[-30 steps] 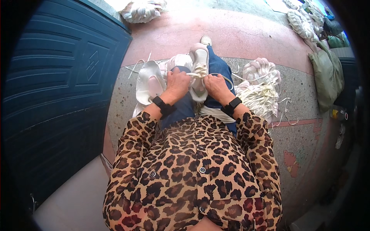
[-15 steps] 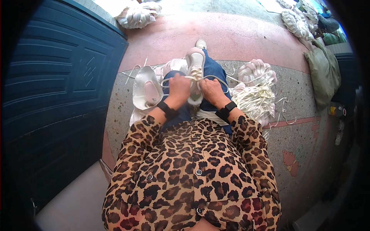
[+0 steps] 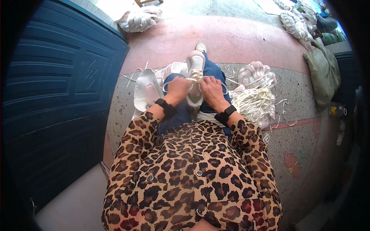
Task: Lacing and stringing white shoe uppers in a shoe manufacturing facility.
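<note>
A white and pale pink shoe upper (image 3: 195,61) lies between my knees, its toe pointing away from me. Cream shoelace (image 3: 197,74) runs across its eyelet area. At the upper's left edge, my left hand (image 3: 179,87) is closed on one part of the lace, which loops out past the knuckles. My right hand (image 3: 213,91) sits close against the right edge, fingers bent round the lace on that side, with a loop trailing over the jeans. The exact pinch of the fingertips is partly hidden.
On the floor to my right lie a bundle of cream laces (image 3: 254,101) and a stack of shoe uppers (image 3: 257,73). More white uppers (image 3: 148,90) rest by my left knee. A blue panelled door (image 3: 63,84) stands on the left, and a grey-green sack (image 3: 323,73) at the right.
My right hand has drawn in toward the upper, and its fingers are more curled. The lace loop on the right hangs closer to the hand. My left hand stays nearly in place.
</note>
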Action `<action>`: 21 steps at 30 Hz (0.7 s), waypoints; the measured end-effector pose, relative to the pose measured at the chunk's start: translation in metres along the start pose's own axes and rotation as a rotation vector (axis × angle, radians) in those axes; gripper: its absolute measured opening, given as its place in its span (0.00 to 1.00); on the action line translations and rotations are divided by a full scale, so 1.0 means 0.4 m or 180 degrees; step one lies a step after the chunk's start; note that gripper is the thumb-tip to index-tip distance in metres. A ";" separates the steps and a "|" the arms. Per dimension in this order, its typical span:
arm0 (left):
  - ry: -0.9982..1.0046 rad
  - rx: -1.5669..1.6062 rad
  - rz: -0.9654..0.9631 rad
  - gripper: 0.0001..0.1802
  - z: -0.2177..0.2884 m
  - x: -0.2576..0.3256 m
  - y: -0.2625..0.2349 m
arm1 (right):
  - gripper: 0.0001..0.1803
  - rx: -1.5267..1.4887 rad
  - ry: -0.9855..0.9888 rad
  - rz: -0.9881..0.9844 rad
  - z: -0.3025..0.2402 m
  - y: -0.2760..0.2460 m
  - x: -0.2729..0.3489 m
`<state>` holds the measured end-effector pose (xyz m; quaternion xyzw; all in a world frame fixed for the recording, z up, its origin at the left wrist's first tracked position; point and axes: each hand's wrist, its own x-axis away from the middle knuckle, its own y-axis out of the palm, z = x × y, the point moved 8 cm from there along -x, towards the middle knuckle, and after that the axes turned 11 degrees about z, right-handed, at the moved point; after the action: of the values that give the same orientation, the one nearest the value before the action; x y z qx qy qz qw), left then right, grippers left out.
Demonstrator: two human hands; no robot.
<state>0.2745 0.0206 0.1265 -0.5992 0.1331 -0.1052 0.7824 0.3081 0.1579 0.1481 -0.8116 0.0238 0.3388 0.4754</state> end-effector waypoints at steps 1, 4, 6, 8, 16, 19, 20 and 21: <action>-0.0330 0.0199 -0.0198 0.08 -0.025 0.005 0.005 | 0.09 -0.0113 0.0119 -0.0102 -0.008 -0.009 -0.004; -0.0261 0.0212 -0.0057 0.08 -0.028 0.020 -0.001 | 0.08 -0.0768 0.1053 -0.0897 -0.008 0.068 0.042; 0.0165 0.0026 0.0134 0.07 -0.001 0.023 -0.017 | 0.06 -0.1653 0.1692 -0.1074 -0.015 0.117 0.062; 0.0675 -0.0290 0.0164 0.07 0.041 0.019 -0.027 | 0.07 -0.2663 0.2431 -0.1082 -0.029 0.164 0.081; -0.0199 0.0555 -0.0517 0.11 -0.038 0.001 0.029 | 0.24 -0.4559 0.3531 -0.1266 -0.046 0.196 0.100; -0.0117 0.0269 0.0210 0.14 -0.037 0.024 0.000 | 0.29 -0.4360 0.3663 -0.1537 -0.043 0.191 0.108; 0.0079 -0.0053 0.0623 0.15 -0.019 0.045 -0.021 | 0.28 -0.4201 0.3668 -0.1585 -0.034 0.186 0.110; 0.0192 -0.0208 0.0698 0.14 0.007 0.057 -0.038 | 0.26 -0.3794 0.3477 -0.1579 -0.019 0.179 0.106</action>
<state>0.2970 0.0118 0.1401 -0.6028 0.2248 -0.0325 0.7649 0.3189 0.1251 0.0721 -0.9580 -0.1113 -0.2595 -0.0499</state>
